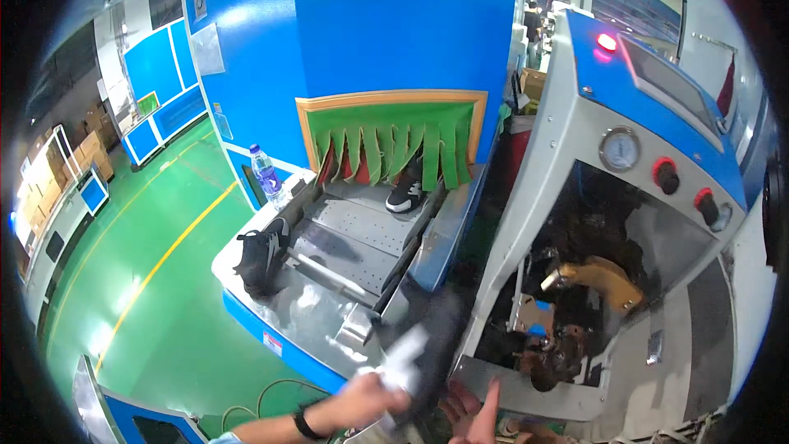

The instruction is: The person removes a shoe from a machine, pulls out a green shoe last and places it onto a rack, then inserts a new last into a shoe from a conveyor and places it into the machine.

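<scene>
A dark sneaker with a white stripe (pixel 436 337), smeared by motion, is in front of me, between the conveyor's near end and the machine on the right. Closed round the sneaker's near, white part is my left hand (pixel 370 401); a black band circles that wrist. My right hand (pixel 477 415) sits just right of the sneaker with its fingers apart; I cannot tell whether it touches it. Another black sneaker (pixel 261 255) stands on the metal shelf left of the conveyor. A third sneaker (pixel 405 194), black with a white sole, lies on the conveyor by the green strips.
A blue cabinet (pixel 403 25) has a wood-framed opening hung with green fabric strips (pixel 386 144). The perforated conveyor (pixel 362 226) runs out of it. A plastic bottle (pixel 265 173) stands on the left ledge. At right is a machine with a gauge (pixel 620 150), red knobs (pixel 666 174) and a brass-coloured arm (pixel 604 279).
</scene>
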Action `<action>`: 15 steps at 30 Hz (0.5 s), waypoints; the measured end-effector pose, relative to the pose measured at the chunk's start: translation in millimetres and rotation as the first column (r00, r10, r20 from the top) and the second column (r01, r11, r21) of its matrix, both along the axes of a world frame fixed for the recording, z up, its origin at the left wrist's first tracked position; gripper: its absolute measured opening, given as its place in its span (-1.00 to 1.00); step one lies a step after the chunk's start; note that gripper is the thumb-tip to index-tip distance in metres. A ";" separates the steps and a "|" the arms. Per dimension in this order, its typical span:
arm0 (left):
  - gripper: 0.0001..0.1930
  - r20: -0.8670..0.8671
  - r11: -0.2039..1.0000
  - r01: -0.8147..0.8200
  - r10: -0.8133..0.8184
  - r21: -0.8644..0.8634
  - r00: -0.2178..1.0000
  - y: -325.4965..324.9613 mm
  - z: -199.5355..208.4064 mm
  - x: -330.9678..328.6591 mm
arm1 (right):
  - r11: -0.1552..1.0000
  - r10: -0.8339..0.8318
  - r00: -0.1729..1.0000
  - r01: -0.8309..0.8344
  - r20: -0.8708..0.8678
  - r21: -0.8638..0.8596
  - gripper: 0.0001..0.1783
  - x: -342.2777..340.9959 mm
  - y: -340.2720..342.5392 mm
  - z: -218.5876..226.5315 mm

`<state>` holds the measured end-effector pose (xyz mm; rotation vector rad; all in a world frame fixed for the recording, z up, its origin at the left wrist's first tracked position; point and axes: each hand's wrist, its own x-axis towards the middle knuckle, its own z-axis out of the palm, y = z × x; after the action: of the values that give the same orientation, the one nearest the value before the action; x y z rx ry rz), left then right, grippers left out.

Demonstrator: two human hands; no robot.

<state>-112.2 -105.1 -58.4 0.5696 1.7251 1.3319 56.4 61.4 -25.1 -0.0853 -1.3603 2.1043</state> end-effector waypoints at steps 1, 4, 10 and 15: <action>-0.48 -0.091 0.973 0.188 -0.200 -0.131 0.975 6.2 23.1 26.1 | 1.000 -0.013 0.996 0.015 0.085 -0.025 -0.21 7.1 -0.9 -0.4; -0.68 -0.095 0.995 0.098 -0.099 -0.019 0.991 14.1 87.2 87.4 | 0.922 -0.155 0.953 0.045 0.259 0.384 -0.65 48.2 25.0 2.7; -0.07 0.483 0.937 0.126 -0.280 0.326 0.830 37.1 2.4 123.8 | 0.903 -0.430 0.846 0.411 0.316 0.129 -0.49 124.5 -1.4 -33.8; -0.58 -0.143 0.760 0.645 -0.632 0.081 0.762 62.0 16.4 103.7 | 0.849 -0.279 0.940 0.336 0.194 -0.407 -0.35 140.1 17.9 -23.1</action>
<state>-8.5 -43.1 -41.9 1.2033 1.3334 0.9165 196.5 79.2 -48.2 -0.5959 -0.8443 2.1071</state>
